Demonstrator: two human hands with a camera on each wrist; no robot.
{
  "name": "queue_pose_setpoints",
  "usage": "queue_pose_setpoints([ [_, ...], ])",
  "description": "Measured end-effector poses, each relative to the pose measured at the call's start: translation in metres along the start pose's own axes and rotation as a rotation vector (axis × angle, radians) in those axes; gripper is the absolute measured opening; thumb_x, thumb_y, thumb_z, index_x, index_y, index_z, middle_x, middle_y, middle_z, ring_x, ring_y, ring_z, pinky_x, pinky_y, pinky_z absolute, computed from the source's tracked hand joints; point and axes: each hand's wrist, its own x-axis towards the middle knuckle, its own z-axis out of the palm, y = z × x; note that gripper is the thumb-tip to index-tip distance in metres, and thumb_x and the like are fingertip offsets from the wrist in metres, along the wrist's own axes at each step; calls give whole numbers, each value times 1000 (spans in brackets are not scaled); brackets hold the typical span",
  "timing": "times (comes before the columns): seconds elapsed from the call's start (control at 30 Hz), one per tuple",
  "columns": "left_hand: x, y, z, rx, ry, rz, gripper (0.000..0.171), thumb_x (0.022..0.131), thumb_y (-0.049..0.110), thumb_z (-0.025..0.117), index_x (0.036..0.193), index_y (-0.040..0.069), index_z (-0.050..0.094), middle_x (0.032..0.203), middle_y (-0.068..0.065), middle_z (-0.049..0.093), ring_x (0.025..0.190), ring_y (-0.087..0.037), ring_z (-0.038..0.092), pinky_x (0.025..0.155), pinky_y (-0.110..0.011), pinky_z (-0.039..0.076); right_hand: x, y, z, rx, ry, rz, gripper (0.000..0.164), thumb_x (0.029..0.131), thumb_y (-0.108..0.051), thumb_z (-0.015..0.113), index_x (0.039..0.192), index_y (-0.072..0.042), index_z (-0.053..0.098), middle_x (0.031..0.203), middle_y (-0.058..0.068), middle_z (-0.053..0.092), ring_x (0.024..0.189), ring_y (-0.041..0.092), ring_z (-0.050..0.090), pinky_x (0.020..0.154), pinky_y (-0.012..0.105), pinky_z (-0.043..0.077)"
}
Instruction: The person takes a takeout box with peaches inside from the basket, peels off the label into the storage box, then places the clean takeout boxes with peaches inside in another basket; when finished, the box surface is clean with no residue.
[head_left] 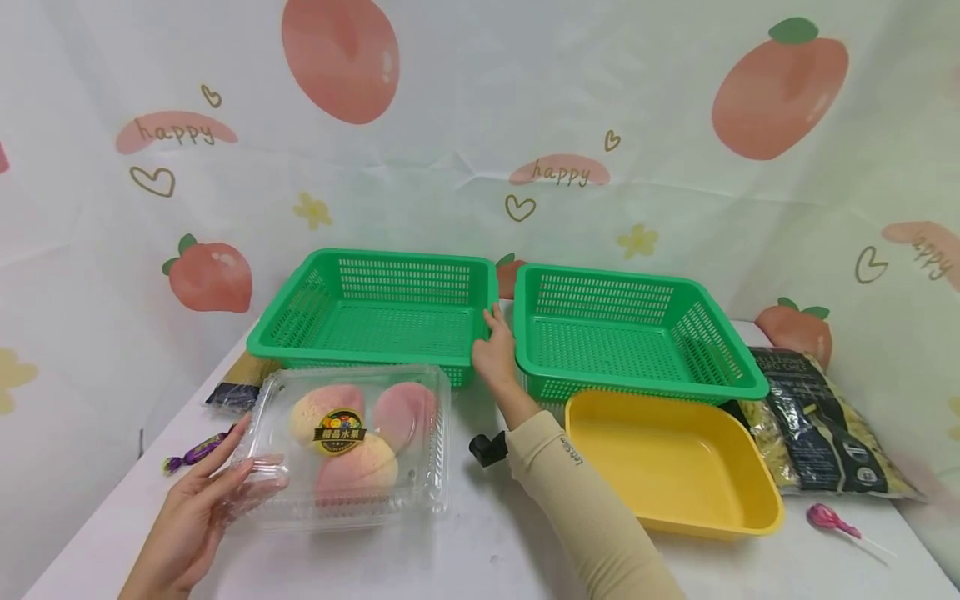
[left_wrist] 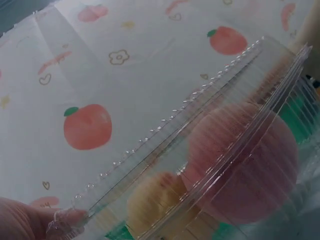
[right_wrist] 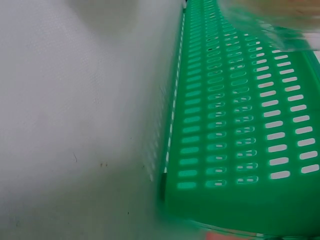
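Clear plastic box [head_left: 345,517] of peaches in the left hand [head_left: 195,508], before the left green basket [head_left: 397,329].
Thumb and fingers pinch the box's left edge; it looks light, thin-walled, flexible and slick, its fruit perhaps easily dented, so a hold on both side edges or beneath the base should suit it better than pressing the lid. One box, one round label [head_left: 340,432], three peaches [head_left: 406,417] visible inside. Right hand [head_left: 495,354] touches the left basket's right end; how far its fingers close on the rim I cannot tell. Farther out: a second green basket [head_left: 607,342], one yellow basin [head_left: 667,458], one small black object [head_left: 489,450], two packets [head_left: 825,433], one purple-wrapped sweet [head_left: 201,450], one lollipop [head_left: 825,517].
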Motion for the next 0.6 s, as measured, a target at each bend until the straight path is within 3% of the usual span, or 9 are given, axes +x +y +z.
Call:
queue_pose_setpoints([
  [0.17, 1, -6, -4, 46, 47, -26, 54, 101, -2, 25, 144, 28, 35, 109, -4, 70, 93, -21, 70, 82, -26, 54, 1, -2, -3, -48, -42, 7, 57, 84, 11, 39, 141, 5, 34, 156, 9, 20, 144, 30, 15, 91, 37, 40],
  [0.37, 3, -16, -1, 123, 89, -61, 54, 100, -1, 29, 140, 33, 42, 105, 0, 71, 88, -17, 71, 78, -24, 55, -6, -20, -18, -154, -159, -20, 59, 87, -1, 47, 143, 4, 29, 157, 14, 12, 144, 34, 9, 109, 46, 30],
  [0.5, 7, -22, 5, 155, 102, -91, 53, 100, 1, 32, 140, 34, 41, 103, 1, 72, 87, -16, 71, 79, -24, 55, -17, -37, -34, -189, -256, -76, 61, 90, -9, 50, 146, -1, 26, 158, 9, 10, 145, 30, 9, 105, 46, 33],
  [0.6, 10, -26, 11, 176, 129, -120, 51, 100, 3, 35, 139, 36, 42, 101, 3, 72, 85, -15, 71, 78, -24, 55, -24, -48, -44, -231, -327, -116, 63, 92, -15, 54, 147, -4, 25, 158, 6, 12, 145, 28, 11, 110, 46, 30],
])
